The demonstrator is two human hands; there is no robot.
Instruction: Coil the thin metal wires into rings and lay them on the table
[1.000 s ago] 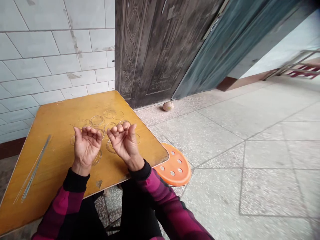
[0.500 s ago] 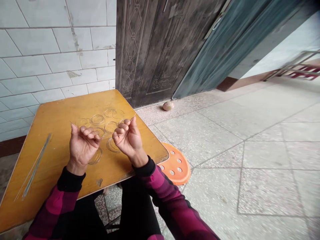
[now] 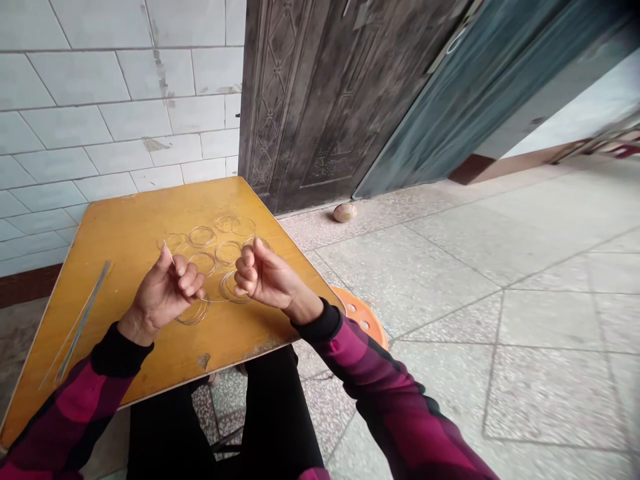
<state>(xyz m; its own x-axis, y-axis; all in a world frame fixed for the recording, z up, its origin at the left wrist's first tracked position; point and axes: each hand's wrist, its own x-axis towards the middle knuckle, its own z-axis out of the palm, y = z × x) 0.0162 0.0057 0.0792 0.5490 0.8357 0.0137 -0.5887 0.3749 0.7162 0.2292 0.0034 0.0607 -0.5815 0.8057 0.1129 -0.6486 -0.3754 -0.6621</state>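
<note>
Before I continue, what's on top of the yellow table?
Wire rings lie around its middle; straight strands lie toward its left edge. The left hand and right hand hide parts of the tabletop; what's behind them can't be seen.

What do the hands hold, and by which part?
A thin wire: the left hand pinches it near one end; for the right hand, I cannot tell.

Dark door (image 3: 310, 100), tiled wall (image 3: 85, 77) (1 stool (image 3: 374, 325))

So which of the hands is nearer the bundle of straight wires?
Left. The left hand is apart from the bundle, on its right side; the right hand is farther right, beyond the left.
</note>
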